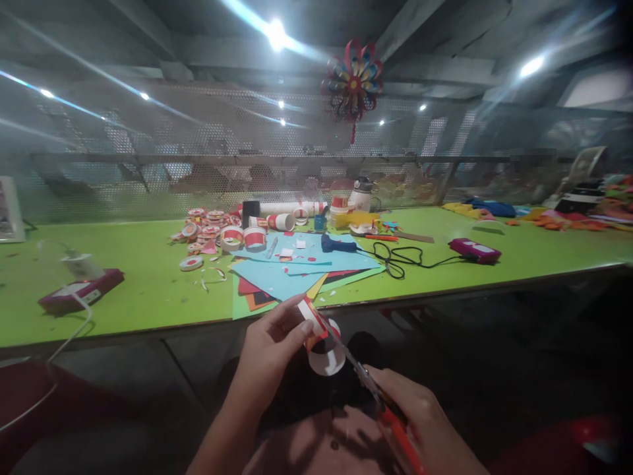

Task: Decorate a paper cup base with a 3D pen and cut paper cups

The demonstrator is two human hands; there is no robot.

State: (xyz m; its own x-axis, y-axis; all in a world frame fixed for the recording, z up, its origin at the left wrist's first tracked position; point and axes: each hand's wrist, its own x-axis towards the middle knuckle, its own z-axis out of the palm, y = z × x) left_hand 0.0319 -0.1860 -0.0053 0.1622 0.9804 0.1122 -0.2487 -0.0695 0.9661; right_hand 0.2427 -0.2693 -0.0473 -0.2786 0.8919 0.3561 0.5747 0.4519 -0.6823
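My left hand (274, 343) pinches a red and white paper cup piece (327, 361) below the table's front edge. Part of the piece hangs down as a curled white ring. My right hand (413, 402) is closed round the red handles of a pair of scissors (364, 376). The scissor blades point up and left and meet the paper piece beside my left thumb. Just beyond my hands, light blue paper sheets (267, 277) lie on the green table (163, 290), with red, orange and yellow sheets under them.
Cut cup discs (205, 227) are piled at the back, near paper cups (255, 238). A blue glue gun (339, 244) has its cord running right to a purple power block (475, 251). Another power block (82, 290) sits left. A white bottle (361, 198) stands behind.
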